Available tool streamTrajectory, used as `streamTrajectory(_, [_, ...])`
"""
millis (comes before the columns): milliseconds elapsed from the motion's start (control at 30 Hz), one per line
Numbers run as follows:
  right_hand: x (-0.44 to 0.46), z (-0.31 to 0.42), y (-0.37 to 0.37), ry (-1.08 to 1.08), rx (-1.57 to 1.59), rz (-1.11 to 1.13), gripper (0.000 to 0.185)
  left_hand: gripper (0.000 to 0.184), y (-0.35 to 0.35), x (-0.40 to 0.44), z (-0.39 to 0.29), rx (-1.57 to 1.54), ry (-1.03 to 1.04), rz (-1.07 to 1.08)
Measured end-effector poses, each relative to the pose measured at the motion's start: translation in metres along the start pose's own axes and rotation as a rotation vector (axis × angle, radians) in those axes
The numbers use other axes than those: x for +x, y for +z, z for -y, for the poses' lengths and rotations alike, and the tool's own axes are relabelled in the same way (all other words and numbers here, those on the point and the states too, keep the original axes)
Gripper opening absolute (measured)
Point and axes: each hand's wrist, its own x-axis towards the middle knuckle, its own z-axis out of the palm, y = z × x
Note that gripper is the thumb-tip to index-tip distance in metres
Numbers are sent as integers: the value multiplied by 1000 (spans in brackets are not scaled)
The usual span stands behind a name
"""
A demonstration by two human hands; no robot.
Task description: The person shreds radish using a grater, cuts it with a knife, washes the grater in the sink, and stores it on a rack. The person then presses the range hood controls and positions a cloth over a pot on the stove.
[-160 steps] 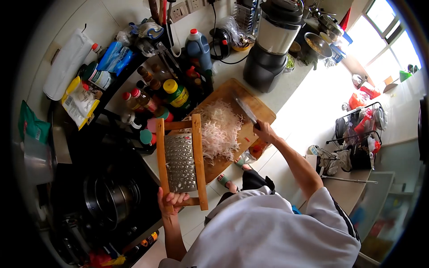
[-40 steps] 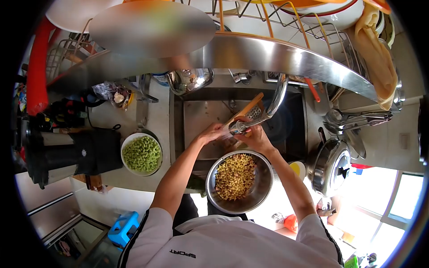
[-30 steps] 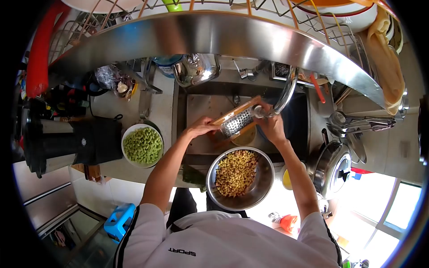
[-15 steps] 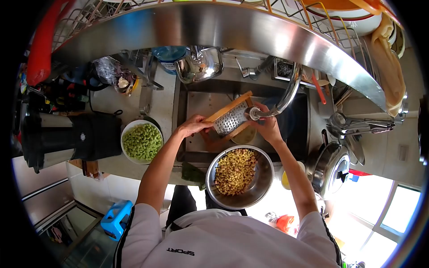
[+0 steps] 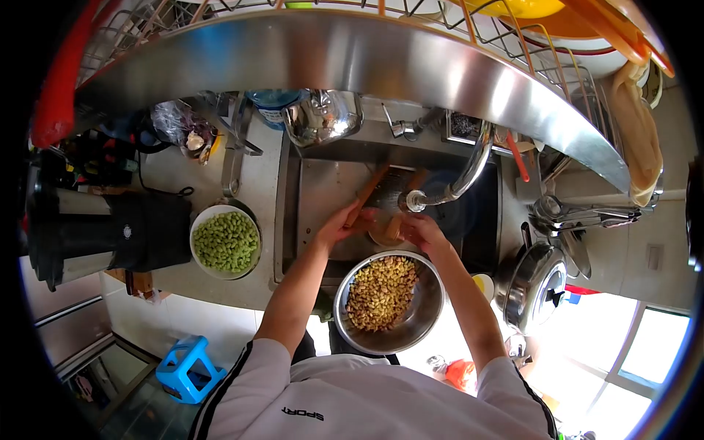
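A wooden-framed metal grater point(image 5: 391, 192) is tilted over the sink point(image 5: 317, 180), partly behind the faucet head point(image 5: 415, 200). My left hand point(image 5: 339, 224) is closed around the frame's left bar. My right hand point(image 5: 425, 233) is closed at the near right end of the frame, just below the faucet head; some of its fingers are hidden. Beneath the grater, a round pale object point(image 5: 383, 236) shows only in part. Close to my wrists, a steel bowl point(image 5: 431, 312) holds yellow-brown kernels point(image 5: 380, 293).
On the left counter stand a bowl of green beans point(image 5: 226, 242) and a black appliance point(image 5: 150, 231). A lidded steel pot point(image 5: 537, 290) is at the right. The metal shelf edge point(image 5: 352, 59) curves above the sink. A blue stool point(image 5: 189, 369) stands on the floor.
The grater has tipped to a steeper angle, and its face now looks darker. My left hand has moved right and nearer to me; my right hand has come down below the faucet head.
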Motion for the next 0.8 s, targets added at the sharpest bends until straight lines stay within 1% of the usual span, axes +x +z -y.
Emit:
streamTrajectory(33, [5,1,-3,-19,35,6,28,42,8,0,2,-22,4,-36])
streamTrajectory(67, [8,4,-8,2,37,-54,26,43,10,7,10,-1,-17,-42])
streamTrajectory(133, [-6,22,13,47,43,-163,24,46,0,22,30,43,-54,-61])
streamTrajectory(233, [6,19,-1,-101,45,-67,18,51,-1,16,39,31,-124,-38])
streamTrajectory(267, [6,26,-11,-96,-68,-2,17,53,0,5,40,110,-130,-81])
streamTrajectory(333, [8,45,-35,-90,-292,130,16,55,27,-40,27,271,-143,-165])
streamTrajectory(367, [-4,50,-21,-206,-396,1,15,59,31,-54,28,372,-94,-232])
streamTrajectory(467, [-34,80,-11,-199,-493,11,14,65,35,-99,37,654,55,-250])
streamTrajectory(500, [-45,91,-4,-174,-523,15,17,64,39,-110,41,648,78,-151])
streamTrajectory(533, [-44,92,-6,-204,-659,9,18,64,44,-119,44,642,101,-50])
streamTrajectory(567, [-41,91,-11,-234,-794,0,20,62,46,-123,51,715,90,11])
streamTrajectory(600, [-39,90,-16,-264,-928,-9,21,58,59,-131,53,923,206,54])
streamTrajectory(633, [-37,90,-20,-273,-1091,59,22,53,59,-131,62,925,250,17])
streamTrajectory(700, [-33,91,-25,-291,-1417,203,24,49,56,-133,68,932,236,-56])
streamTrajectory(767, [-55,100,7,-366,-1529,316,25,53,55,-134,68,944,116,-122])
streamTrajectory(800, [-64,103,19,-403,-1582,372,26,53,54,-134,71,947,160,-125])
